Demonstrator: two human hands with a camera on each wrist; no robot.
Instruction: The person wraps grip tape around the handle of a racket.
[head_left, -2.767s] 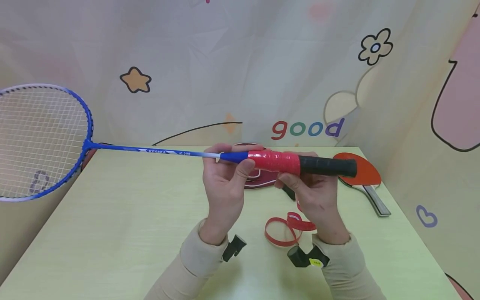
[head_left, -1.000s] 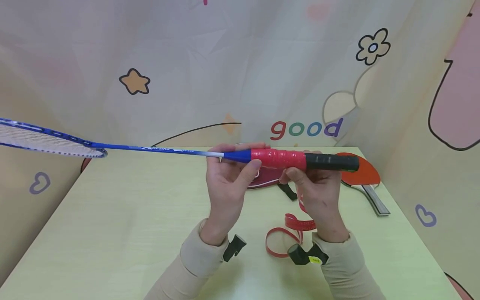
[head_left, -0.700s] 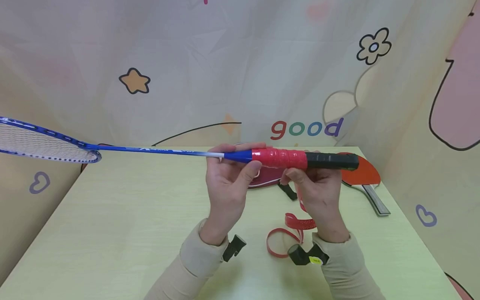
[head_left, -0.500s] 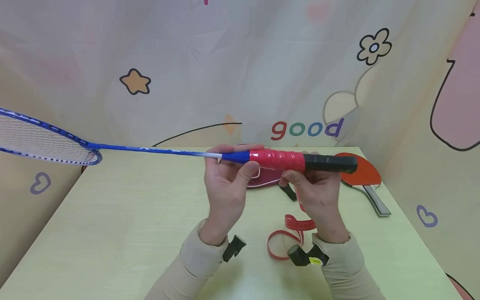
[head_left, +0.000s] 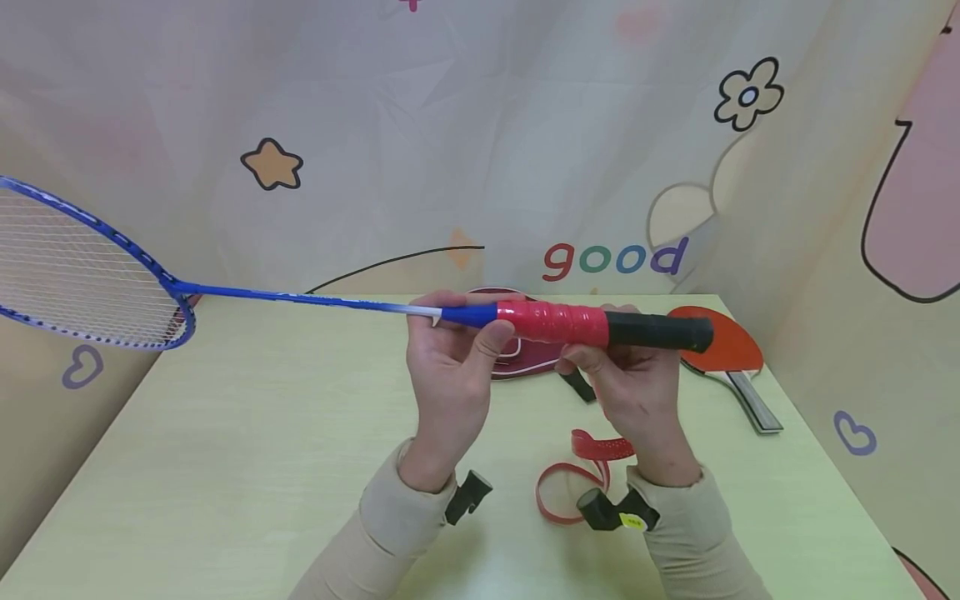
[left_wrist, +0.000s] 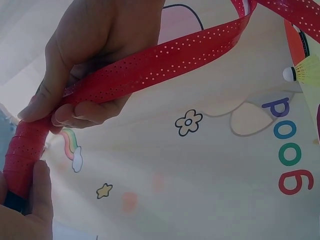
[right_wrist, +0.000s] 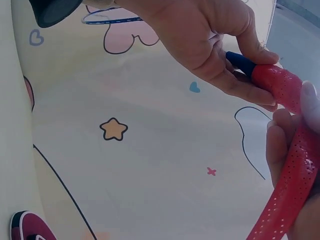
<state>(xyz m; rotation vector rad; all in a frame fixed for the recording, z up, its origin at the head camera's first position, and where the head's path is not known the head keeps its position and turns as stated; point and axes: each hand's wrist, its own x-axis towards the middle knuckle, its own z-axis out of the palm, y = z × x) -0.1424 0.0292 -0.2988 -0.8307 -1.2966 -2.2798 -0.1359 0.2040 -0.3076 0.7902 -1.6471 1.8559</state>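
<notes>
A blue badminton racket (head_left: 337, 301) is held level above the table, its strung head out to the left. My left hand (head_left: 450, 383) holds it where the blue cone meets the grip, thumb in front and fingers behind. Red perforated grip tape (head_left: 551, 322) wraps the upper handle in overlapping turns; the lower handle (head_left: 660, 331) is black. At the edge of the red turns, my right hand (head_left: 645, 400) pinches the tape between thumb and fingers. From that hand a tape strip (left_wrist: 170, 62) trails away in the left wrist view.
The loose tape end (head_left: 602, 447) curls on the table below the right hand. A red table tennis bat (head_left: 723, 343) lies at the right. Behind the hands are a maroon case (head_left: 525, 360) and a black strap (head_left: 578, 387). The left wrist view shows a yellow shuttlecock (left_wrist: 306, 70).
The racket has rolled about its shaft: its head went from broad to nearly edge-on, and now shows more strings again. Red tape reaches slightly farther down the handle than 2.8 s ago.
</notes>
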